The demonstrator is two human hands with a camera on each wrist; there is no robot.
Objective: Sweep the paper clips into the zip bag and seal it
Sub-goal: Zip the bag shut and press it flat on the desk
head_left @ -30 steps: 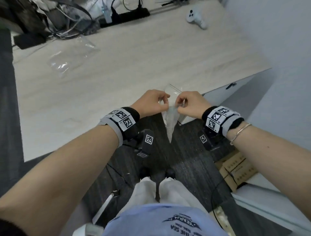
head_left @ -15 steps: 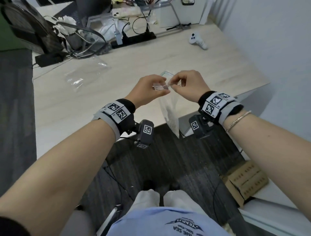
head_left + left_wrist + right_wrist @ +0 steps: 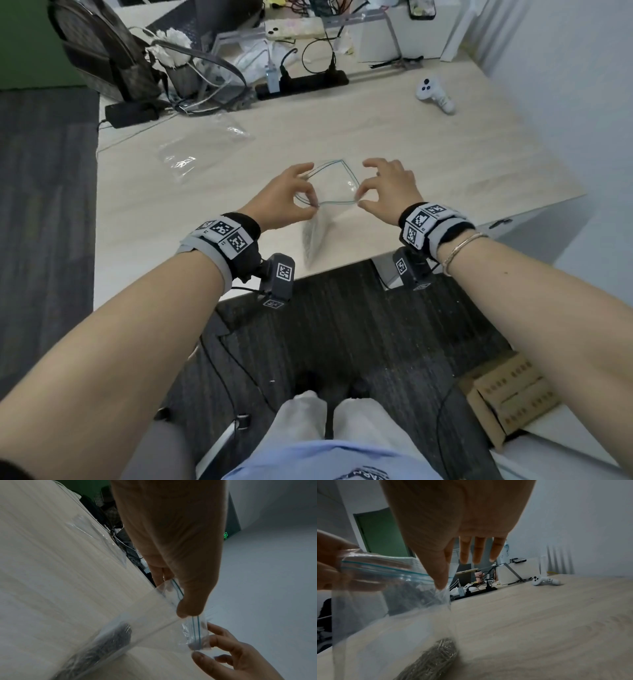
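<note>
A clear zip bag (image 3: 337, 186) with a blue zip line hangs over the table's near edge, its mouth standing open in a loop. My left hand (image 3: 311, 202) pinches the left end of the mouth. My right hand (image 3: 359, 200) pinches the right end between thumb and forefinger, its other fingers spread. A heap of silver paper clips (image 3: 313, 236) lies in the bottom of the bag. The left wrist view shows my left thumb (image 3: 187, 608) on the zip strip and the paper clips (image 3: 111, 641) below. The right wrist view shows my right thumb (image 3: 440, 578) on the bag's corner above the paper clips (image 3: 435, 657).
A second clear plastic bag (image 3: 205, 150) lies on the light wood table (image 3: 428, 164) at the left. A white controller (image 3: 435, 94) sits far right, with a black power strip (image 3: 301, 87), cables and a dark backpack (image 3: 102, 58) at the back. A cardboard box (image 3: 507, 394) is on the floor.
Both hands have lifted the bag from below the table's edge to above the tabletop. They have moved apart, and the bag's mouth has gone from pinched together to open.
</note>
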